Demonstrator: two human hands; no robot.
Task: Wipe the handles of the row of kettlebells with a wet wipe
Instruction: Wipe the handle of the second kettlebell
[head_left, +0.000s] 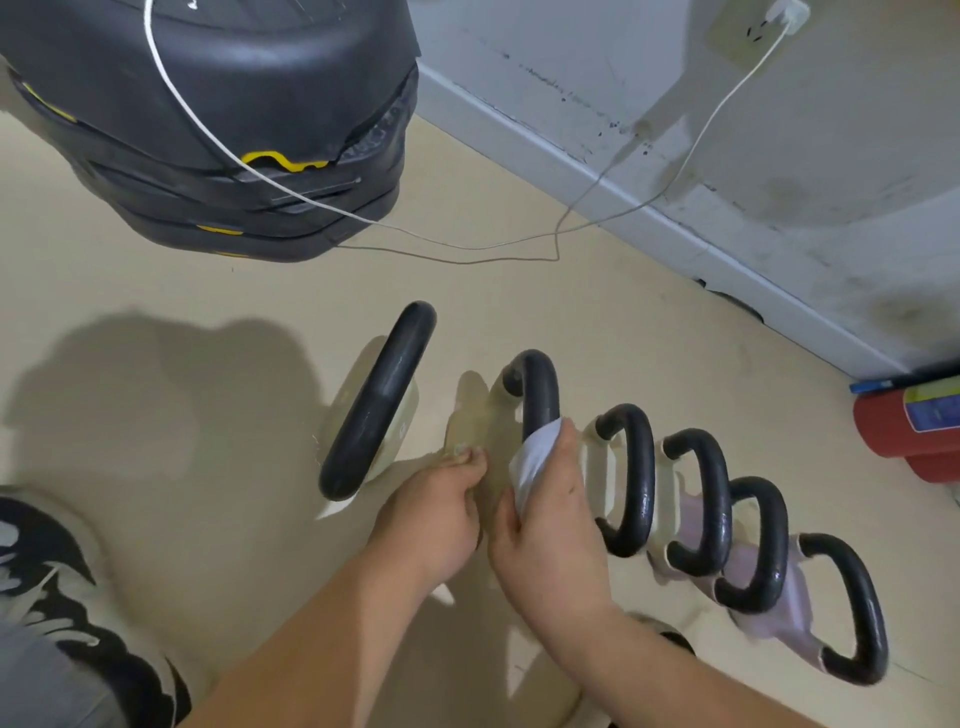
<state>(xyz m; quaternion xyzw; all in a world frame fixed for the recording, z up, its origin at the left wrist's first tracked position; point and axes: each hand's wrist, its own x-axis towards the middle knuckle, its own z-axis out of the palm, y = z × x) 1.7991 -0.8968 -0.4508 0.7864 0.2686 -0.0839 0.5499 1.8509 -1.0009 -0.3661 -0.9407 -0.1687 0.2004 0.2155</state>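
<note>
The wet wipe (535, 457) is gripped in the curled right hand (550, 530) and wrapped round the 2nd handle (537, 395) from the left in the row of 6, centre frame. Its beige body (480, 415) is held by the curled fingers of the left hand (436, 519). The 1st handle (379, 400) lies just left of both hands, nearer the left hand, its long axis running upper right to lower left; 4 handles lie rightward.

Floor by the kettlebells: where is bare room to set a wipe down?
Bare floor lies between the leftmost handle and the shoe, and between the row and the wall, below the white cable. Crowded: narrow gaps between the four right handles.
</note>
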